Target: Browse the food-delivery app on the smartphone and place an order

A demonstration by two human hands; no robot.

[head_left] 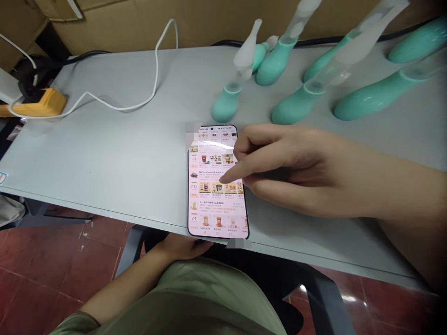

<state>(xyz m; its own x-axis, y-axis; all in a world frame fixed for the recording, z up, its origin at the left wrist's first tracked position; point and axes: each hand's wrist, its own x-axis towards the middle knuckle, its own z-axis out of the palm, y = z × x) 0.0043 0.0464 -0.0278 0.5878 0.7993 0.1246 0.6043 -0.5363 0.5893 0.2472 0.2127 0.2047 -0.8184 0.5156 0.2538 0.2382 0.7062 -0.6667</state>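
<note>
A smartphone (214, 186) lies face up near the front edge of the grey table, its lit screen listing drinks and food with small pictures and prices. Over its right side is my right hand (282, 167), index finger stretched to the middle of the screen and the other fingers partly curled; it holds nothing. Whether the fingertip touches the glass or hovers, I cannot tell. Below the table edge my left hand (183, 245) rests at my lap, its fingers mostly hidden. Beyond the phone stands a teal bulb syringe (226, 103) with a clear neck and whitish tip.
Several more teal bulb syringes (296, 106) stand or lean at the table's back right. A white cable (118, 109) loops across the grey table (104, 153) from a yellow power strip (49, 102) at left. Cardboard (118, 28) lines the back.
</note>
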